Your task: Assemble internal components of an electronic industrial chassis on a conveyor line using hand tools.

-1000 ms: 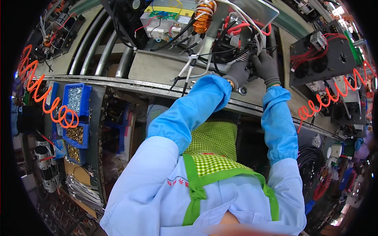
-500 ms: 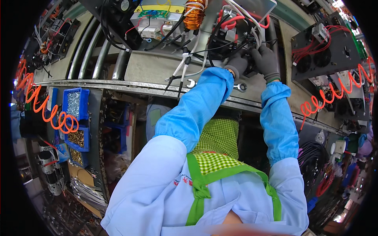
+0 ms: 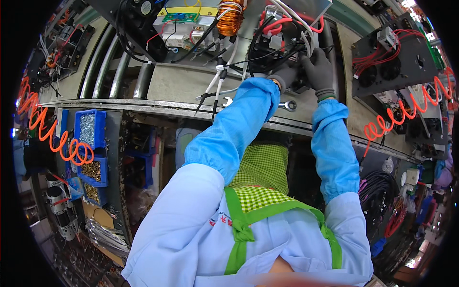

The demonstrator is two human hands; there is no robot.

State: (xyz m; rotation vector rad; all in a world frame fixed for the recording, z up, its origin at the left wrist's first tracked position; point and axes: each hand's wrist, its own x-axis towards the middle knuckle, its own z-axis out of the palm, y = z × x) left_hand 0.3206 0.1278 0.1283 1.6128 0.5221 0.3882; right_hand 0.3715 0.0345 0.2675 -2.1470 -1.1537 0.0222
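Both hands wear grey gloves and work at the near side of an open electrical unit, among black cables (image 3: pixel 258 61). My left hand (image 3: pixel 286 76) reaches in under these cables; its fingertips are hidden. Right beside it, my right hand (image 3: pixel 319 71) has its thumb and fingers bent in around the lower ends of white cables (image 3: pixel 306 36). What lies between those fingers is too small to make out. Thick red cables (image 3: pixel 275 26) and an orange copper coil (image 3: pixel 231 19) sit on the unit farther back. A combination wrench (image 3: pixel 289 105) lies just nearer than my left hand.
Bundled white-and-black leads (image 3: pixel 219 79) hang toward the bench's front edge. Metal rollers (image 3: pixel 122 71) lie to the left. A dark metal chassis (image 3: pixel 389 60) with red wires stands to the right. Blue bins (image 3: pixel 91 129) hold small hardware. Orange coiled hoses (image 3: pixel 382 125) hang at both sides.
The whole view has shifted slightly, moving the scene a little to the left. Both hands stay at the same spot on the unit; the right hand's fingers have shifted slightly at the cables.
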